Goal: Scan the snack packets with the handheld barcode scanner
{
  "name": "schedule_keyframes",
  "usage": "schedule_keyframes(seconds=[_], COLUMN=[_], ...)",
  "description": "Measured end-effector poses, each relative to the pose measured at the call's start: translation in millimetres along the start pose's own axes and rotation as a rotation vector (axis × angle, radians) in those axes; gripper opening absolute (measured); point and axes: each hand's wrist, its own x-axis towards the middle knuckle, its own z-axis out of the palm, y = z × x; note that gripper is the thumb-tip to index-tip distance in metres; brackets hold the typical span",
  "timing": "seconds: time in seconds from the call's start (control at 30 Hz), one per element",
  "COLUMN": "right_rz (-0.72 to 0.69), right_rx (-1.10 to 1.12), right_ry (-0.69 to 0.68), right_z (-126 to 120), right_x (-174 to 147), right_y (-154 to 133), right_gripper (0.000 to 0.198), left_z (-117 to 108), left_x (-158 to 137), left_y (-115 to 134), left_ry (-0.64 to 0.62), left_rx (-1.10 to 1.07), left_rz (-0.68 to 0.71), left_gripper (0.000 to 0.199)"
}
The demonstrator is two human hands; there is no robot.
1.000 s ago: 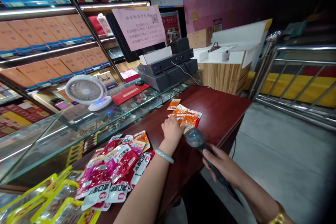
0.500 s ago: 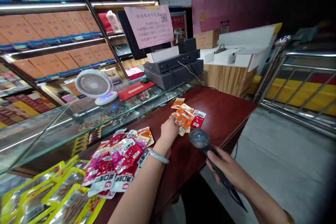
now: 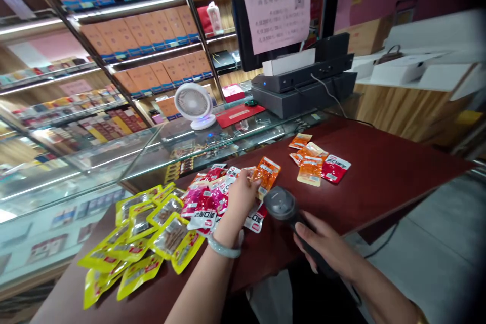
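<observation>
My left hand, with a pale bangle on the wrist, is closed on the left edge of an orange snack packet. It is over the right side of a heap of red, pink and white snack packets, partly covering them. My right hand grips a dark handheld barcode scanner by its handle. The scanner head is just below and right of the orange packet. Farther right lies a small group of orange packets, with a red and white packet beside it.
Yellow-edged snack packets are piled at the left of the dark red tabletop. Behind it runs a glass display counter bearing a white fan, a red folder and a dark register unit with a cable.
My left hand has moved from the orange group back to the red heap, with an orange packet in its fingers. The view has turned left. The scanner stays in my right hand.
</observation>
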Motion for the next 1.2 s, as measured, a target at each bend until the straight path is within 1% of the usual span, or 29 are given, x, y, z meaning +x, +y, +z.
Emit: schedule_keyframes(seconds=[0.1,0.23,0.33,0.4,0.43,0.5,0.57,0.63,0.7,0.77,0.83,0.9,1.0,1.1,1.2], right_rz=[0.012,0.003,0.002,-0.013,-0.022,-0.039,-0.044,-0.044,-0.049,-0.058,-0.067,-0.070,-0.068,-0.034,-0.010], right_rx=[-0.029,-0.058,-0.052,-0.046,-0.041,-0.027,-0.010,0.004,0.016,0.032,0.058,0.077,0.086,0.104,0.113], right_ry=[-0.041,-0.066,-0.062,-0.059,-0.055,-0.039,-0.009,0.028,0.076,0.149,0.231,0.294,0.356,0.401,0.406], right_z=[11,18,18,15,13,7,0,-8,-18,-30,-43,-54,-66,-72,-75], right_x=[7,14,16,16,15,13,9,5,0,-5,-12,-18,-27,-33,-36], right_y=[0,-2,-1,0,0,0,0,-1,-1,0,2,2,2,2,2], right_gripper=[0.049,0.048,0.047,0.045,0.045,0.044,0.043,0.043,0.044,0.048,0.052,0.055,0.057,0.059,0.059], left_z=[-25,-51,-57,-54,-52,-43,-30,-12,11,36,58,77,99,112,114], left_x=[-10,-20,-24,-25,-25,-24,-19,-10,2,16,29,39,44,44,47], left_y=[-19,-50,-68,-69,-66,-52,-30,-3,24,50,74,94,116,126,125], left_ry=[0.056,0.190,0.261,0.297,0.321,0.362,0.350,0.267,0.138,-0.001,-0.115,-0.164,-0.109,-0.055,-0.093], left_rx=[0.096,0.275,0.391,0.433,0.444,0.447,0.415,0.361,0.304,0.258,0.239,0.261,0.335,0.370,0.344], left_rz=[-0.074,-0.198,-0.219,-0.192,-0.170,-0.113,-0.013,0.115,0.222,0.272,0.279,0.272,0.261,0.253,0.227], left_gripper=[0.029,0.035,0.042,0.047,0.049,0.051,0.048,0.044,0.040,0.038,0.038,0.041,0.052,0.061,0.054])
